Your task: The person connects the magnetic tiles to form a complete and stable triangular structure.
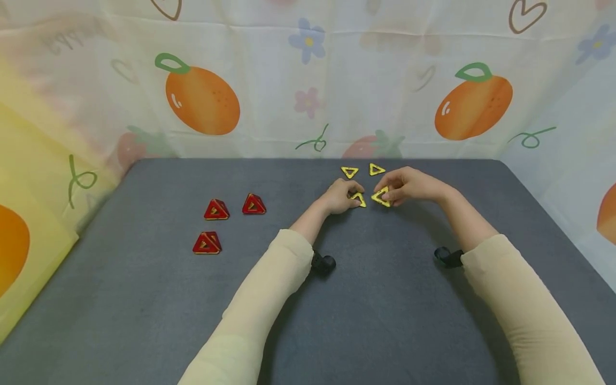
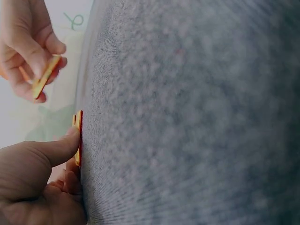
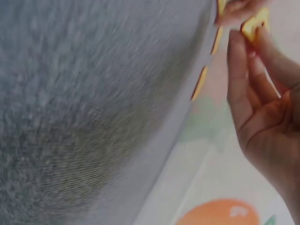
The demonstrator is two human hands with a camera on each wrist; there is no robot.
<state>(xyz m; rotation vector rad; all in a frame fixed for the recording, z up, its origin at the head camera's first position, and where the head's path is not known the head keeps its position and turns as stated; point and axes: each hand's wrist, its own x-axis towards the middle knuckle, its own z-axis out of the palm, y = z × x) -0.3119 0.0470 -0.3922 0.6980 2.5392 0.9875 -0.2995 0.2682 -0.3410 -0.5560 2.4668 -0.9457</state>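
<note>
My left hand pinches a yellow triangular frame at the table surface, thumb on its near side. In the left wrist view this frame appears edge-on, flush with the grey top. Just to the right, my right hand holds a second yellow triangular frame between thumb and fingertips. The right wrist view has this frame raised off the table, tilted, with a dark red edge. Two more yellow triangular frames lie flat beyond the hands, near the far edge.
Three red pyramid-like pieces with gold edges stand on the left half of the table: a front one, a rear left one and a rear right one. A fruit-printed curtain hangs behind the dark grey table.
</note>
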